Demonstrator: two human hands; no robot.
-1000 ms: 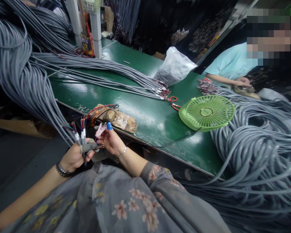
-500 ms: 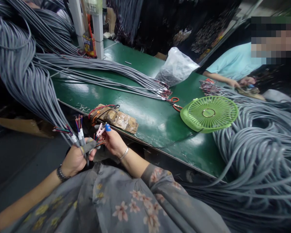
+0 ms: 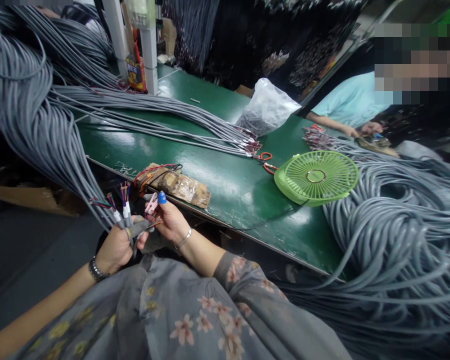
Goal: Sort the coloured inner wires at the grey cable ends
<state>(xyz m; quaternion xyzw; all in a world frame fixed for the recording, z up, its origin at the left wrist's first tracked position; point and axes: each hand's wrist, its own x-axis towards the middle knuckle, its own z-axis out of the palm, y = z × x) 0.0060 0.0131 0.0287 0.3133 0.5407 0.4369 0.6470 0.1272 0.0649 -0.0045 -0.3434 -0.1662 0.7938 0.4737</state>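
Note:
My left hand (image 3: 116, 246) is closed round the ends of several grey cables (image 3: 52, 140); their stripped coloured wires (image 3: 116, 202) stick up above my fingers. My right hand (image 3: 169, 221), a blue cap on one fingertip, pinches a small pink clip tool (image 3: 152, 204) right beside those wire ends. Both hands hover just off the near edge of the green table (image 3: 225, 185), above my lap.
A brown taped block with red wires (image 3: 176, 182) lies on the table edge. More grey cables (image 3: 165, 120) run across the table. A green fan (image 3: 317, 176), orange scissors (image 3: 265, 161) and a plastic bag (image 3: 266, 107) lie further right. Another person (image 3: 354, 107) works at the far right beside a big cable heap (image 3: 393, 235).
My hands have barely shifted; the clip tool in my right hand stays close to the wire ends. The view has drifted slightly.

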